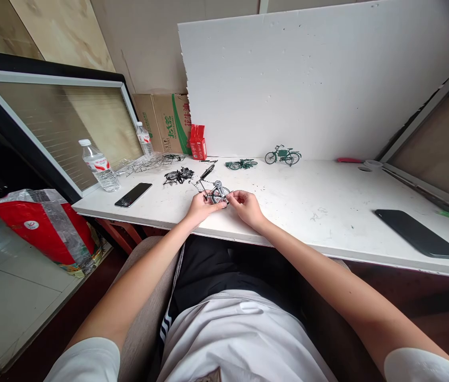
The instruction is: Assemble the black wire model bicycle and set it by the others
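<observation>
A small dark metal model bicycle [213, 190] lies on the white table [311, 207] near its front edge. My left hand [199, 205] pinches it from the left, fingers closed on the frame by a wheel. From the right, my right hand [247, 206] is closed on the same wheel end. Both forearms reach forward over my lap. A loose black part [207, 171] lies just behind the model.
Two green model bicycles [283, 155] [241, 164] stand at the back by a white foam board. Dark wire parts [178, 175], a red box [197, 142], two water bottles [99, 165], a phone [133, 194] sit left. Another phone [420, 233] lies right.
</observation>
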A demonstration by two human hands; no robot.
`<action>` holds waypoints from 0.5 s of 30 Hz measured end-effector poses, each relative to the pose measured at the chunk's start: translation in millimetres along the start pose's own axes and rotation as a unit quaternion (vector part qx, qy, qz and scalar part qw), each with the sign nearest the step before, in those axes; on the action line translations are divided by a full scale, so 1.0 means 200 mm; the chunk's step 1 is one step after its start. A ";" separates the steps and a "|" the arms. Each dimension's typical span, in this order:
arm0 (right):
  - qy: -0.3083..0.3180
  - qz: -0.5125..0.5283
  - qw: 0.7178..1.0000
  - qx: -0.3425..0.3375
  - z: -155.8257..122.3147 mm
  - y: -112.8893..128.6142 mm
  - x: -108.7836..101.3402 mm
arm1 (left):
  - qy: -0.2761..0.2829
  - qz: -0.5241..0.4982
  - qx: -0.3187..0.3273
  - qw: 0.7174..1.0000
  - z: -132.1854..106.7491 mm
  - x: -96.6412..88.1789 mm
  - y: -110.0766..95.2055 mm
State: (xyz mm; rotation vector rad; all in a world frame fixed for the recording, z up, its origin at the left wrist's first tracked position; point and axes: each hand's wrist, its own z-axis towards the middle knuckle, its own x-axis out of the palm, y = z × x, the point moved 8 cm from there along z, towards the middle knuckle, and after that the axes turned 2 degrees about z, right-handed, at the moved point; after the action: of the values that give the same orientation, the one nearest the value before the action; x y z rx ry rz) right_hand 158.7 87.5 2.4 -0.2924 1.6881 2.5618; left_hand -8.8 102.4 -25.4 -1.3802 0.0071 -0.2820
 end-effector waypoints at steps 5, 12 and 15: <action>0.011 0.019 0.999 0.024 0.00 -0.03 0.00 | -0.020 0.030 0.027 0.999 0.01 -0.02 0.00; 0.031 0.013 0.999 0.040 -0.01 -0.06 0.02 | -0.019 0.035 0.046 0.998 0.02 -0.03 0.00; 0.039 0.011 0.999 0.037 -0.01 -0.05 0.02 | -0.012 0.033 0.046 0.998 0.02 -0.02 0.00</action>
State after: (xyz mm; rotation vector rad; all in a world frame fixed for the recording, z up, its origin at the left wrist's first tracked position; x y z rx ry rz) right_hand 156.4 89.6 -8.7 -0.3747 1.8175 2.5278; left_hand -12.0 106.2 -24.8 -1.2891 0.0188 -0.2081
